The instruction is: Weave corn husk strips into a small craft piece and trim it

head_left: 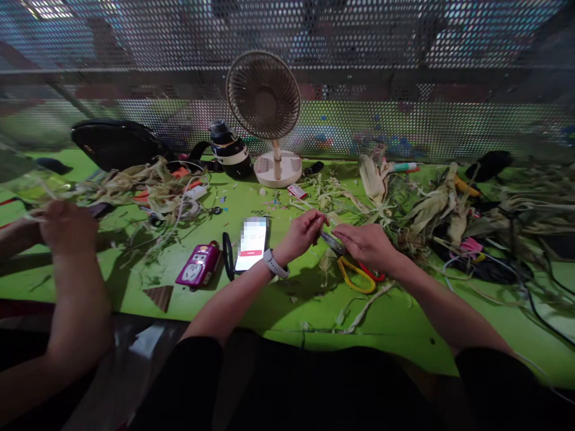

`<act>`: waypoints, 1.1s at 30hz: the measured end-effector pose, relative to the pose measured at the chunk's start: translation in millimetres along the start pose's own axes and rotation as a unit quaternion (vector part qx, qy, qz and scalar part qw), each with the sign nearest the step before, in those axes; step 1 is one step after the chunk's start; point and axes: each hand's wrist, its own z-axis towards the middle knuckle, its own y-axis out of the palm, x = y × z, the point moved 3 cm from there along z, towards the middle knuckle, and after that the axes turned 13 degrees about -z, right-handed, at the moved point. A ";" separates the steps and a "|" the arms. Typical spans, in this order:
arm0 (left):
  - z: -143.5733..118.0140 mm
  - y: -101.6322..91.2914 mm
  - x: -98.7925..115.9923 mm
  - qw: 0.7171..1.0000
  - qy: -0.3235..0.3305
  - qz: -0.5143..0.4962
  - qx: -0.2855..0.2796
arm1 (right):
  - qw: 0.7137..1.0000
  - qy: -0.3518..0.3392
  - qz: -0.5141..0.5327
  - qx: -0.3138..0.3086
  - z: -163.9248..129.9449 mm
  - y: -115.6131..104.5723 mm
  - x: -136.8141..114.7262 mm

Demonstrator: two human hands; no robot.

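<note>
My left hand (303, 233), with a pale watch (275, 264) on its wrist, is closed in a pinch above the green table. Whatever lies between its fingertips is too small to make out. Close by on the right, my right hand (369, 244) pinches too, its fingertips nearly meeting the left ones; what it holds is not clear. Beneath the right hand are scissors with a grey blade (333, 243) and yellow and red handles (356, 276). Whether the hand touches them I cannot tell. A lit phone (252, 244) lies left of my left hand.
A fan (277, 170) and a dark bottle (231, 151) stand at the back, before a perforated metal screen (359, 90). Corn husks (431, 206) are heaped right and left. A purple socket block (197, 264) lies near the front. At left, another person's hand (67, 230) works.
</note>
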 end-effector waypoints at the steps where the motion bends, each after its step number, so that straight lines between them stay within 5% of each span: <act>1: 0.0 -0.3 -0.1 1.000 0.005 0.008 0.000 | 1.000 -0.006 0.007 0.005 -0.4 -1.2 0.8; 11: -12.7 14.5 19.4 0.982 -0.003 0.067 -0.176 | 0.962 0.105 0.194 0.159 6.3 -14.8 16.1; 13: -14.7 16.2 23.4 0.984 0.012 0.068 -0.162 | 0.934 0.118 0.309 0.131 9.7 -7.4 15.1; 17: -14.6 15.5 28.6 0.984 0.067 0.098 -0.130 | 0.841 0.161 0.516 -0.022 11.6 9.4 9.5; 21: -13.5 13.8 35.1 0.979 0.125 0.116 -0.114 | 0.769 0.178 0.608 -0.087 11.1 18.8 6.7; 24: -13.4 14.9 37.4 0.979 0.128 0.098 -0.128 | 0.742 0.172 0.635 -0.130 12.7 28.3 6.0; 27: -10.6 12.8 32.6 0.991 0.083 0.052 -0.096 | 0.771 0.190 0.599 -0.104 16.2 31.4 13.9; 30: -5.3 5.1 20.3 0.999 -0.016 -0.028 -0.005 | 0.851 0.247 0.454 0.091 14.8 12.3 31.1; 32: -2.1 0.9 12.1 0.991 -0.078 -0.099 0.038 | 0.861 0.271 0.379 0.204 8.3 -6.5 35.8; 33: -0.8 -0.6 9.4 0.985 -0.099 -0.133 0.053 | 0.859 0.264 0.390 0.198 6.1 -12.1 34.2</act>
